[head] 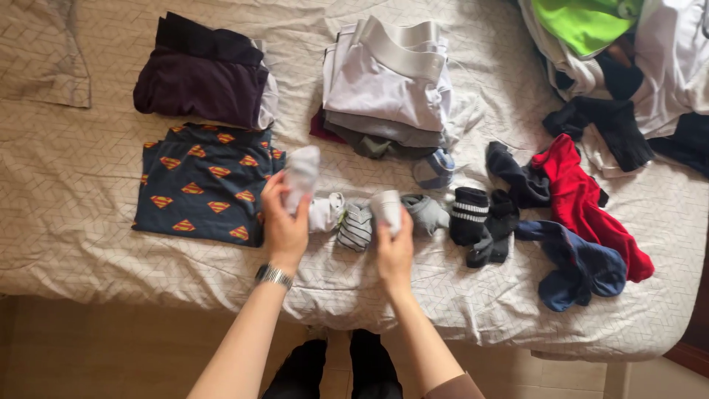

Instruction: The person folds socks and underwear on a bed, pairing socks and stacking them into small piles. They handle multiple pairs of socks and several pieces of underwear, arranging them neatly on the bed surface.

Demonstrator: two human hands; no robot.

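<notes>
Your left hand (284, 225) covers the lower part of the pale blurred sock (301, 174) it lifts, so you cannot tell its pattern. Your right hand (394, 251) hides most of the small white sock (387, 205). The heap of mixed clothes (628, 66) at far right is cut by the picture's edge, also the patterned pillow (40, 52) at far left.

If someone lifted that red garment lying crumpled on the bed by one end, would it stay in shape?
Probably not: the crumpled red fabric garment lies in soft folds, so it would likely droop. It looks thin, so probably light. On the quilted bedcover it would likely bunch rather than slide.
</notes>
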